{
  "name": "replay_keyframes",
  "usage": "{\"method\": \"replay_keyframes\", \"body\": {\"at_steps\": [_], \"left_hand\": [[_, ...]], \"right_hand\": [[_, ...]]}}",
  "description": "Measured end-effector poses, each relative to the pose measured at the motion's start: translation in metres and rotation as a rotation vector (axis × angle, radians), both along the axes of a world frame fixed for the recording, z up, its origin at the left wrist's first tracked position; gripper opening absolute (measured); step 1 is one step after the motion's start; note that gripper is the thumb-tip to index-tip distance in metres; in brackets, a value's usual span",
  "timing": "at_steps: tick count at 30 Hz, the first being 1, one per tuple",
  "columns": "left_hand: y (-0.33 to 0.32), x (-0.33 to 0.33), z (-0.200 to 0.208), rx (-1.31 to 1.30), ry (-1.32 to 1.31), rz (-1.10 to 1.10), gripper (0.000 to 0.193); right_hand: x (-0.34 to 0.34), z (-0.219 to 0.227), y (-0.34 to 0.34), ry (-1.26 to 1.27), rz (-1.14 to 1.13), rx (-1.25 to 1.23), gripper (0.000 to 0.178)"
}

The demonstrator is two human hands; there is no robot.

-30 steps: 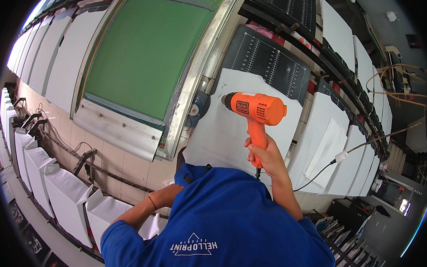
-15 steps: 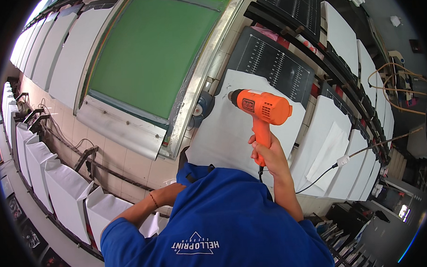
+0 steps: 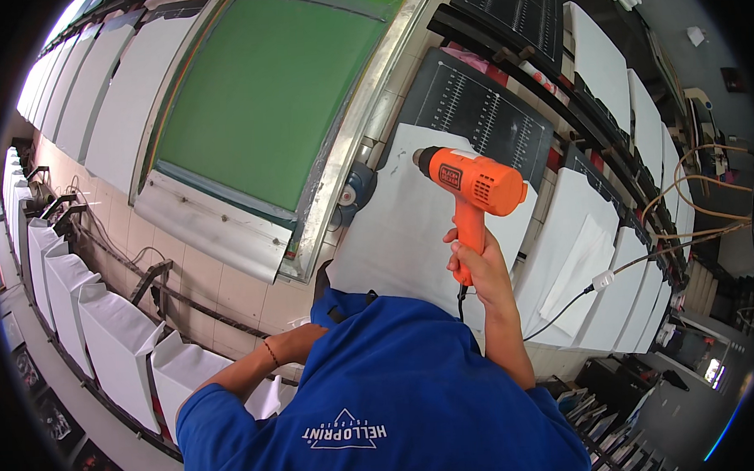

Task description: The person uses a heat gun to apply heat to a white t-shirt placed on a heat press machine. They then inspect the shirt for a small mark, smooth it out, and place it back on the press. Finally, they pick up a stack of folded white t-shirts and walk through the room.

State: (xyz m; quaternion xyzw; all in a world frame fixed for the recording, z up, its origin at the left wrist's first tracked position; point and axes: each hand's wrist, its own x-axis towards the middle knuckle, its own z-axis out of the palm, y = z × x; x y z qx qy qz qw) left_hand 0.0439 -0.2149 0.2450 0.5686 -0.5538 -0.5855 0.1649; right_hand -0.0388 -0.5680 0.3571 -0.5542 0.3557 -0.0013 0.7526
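Note:
My right hand (image 3: pixel 484 269) is wrapped round the handle of an orange heat gun (image 3: pixel 483 184), whose dark nozzle points to the left. Under the gun lies a white fabric piece (image 3: pixel 393 227) on a black board (image 3: pixel 463 95) with white ruler marks. The gun appears held above the fabric; a few small dark marks show on the cloth near the nozzle. From the handle's base hangs a black cord. My left hand (image 3: pixel 302 342) is at my waist by the edge of my blue shirt, its fingers hidden behind the cloth.
To the left, a large green printing screen (image 3: pixel 248 107) in a metal frame lies over the row of boards. More boards with white fabric (image 3: pixel 573 253) stand to the right. A cable with a white connector (image 3: pixel 603 281) crosses there. White-covered boards (image 3: pixel 115 344) line the lower left.
My right hand has moved the heat gun slightly to the right and upward. The cable at far right has shifted. My left hand stays in place.

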Motion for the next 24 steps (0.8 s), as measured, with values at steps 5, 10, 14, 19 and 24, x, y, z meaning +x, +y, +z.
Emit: {"method": "replay_keyframes", "body": {"at_steps": [5, 10, 14, 19, 24], "left_hand": [[-0.002, 0.002, 0.006, -0.036, 0.018, 0.046, 0.040], [-0.001, 0.001, 0.003, -0.018, 0.025, 0.040, 0.040], [-0.005, 0.004, 0.009, 0.006, 0.017, 0.013, 0.041], [-0.005, 0.004, 0.009, 0.013, 0.018, 0.016, 0.042], [-0.004, 0.004, 0.008, 0.006, 0.028, 0.015, 0.044]], "right_hand": [[-0.001, -0.003, 0.000, -0.004, -0.009, -0.032, 0.047], [-0.001, -0.007, -0.001, -0.011, -0.022, -0.057, 0.047], [0.000, -0.009, -0.001, -0.015, -0.031, -0.068, 0.047], [-0.001, -0.008, -0.001, -0.009, -0.025, -0.049, 0.047], [-0.002, -0.009, 0.000, 0.009, -0.020, 0.000, 0.047]]}}
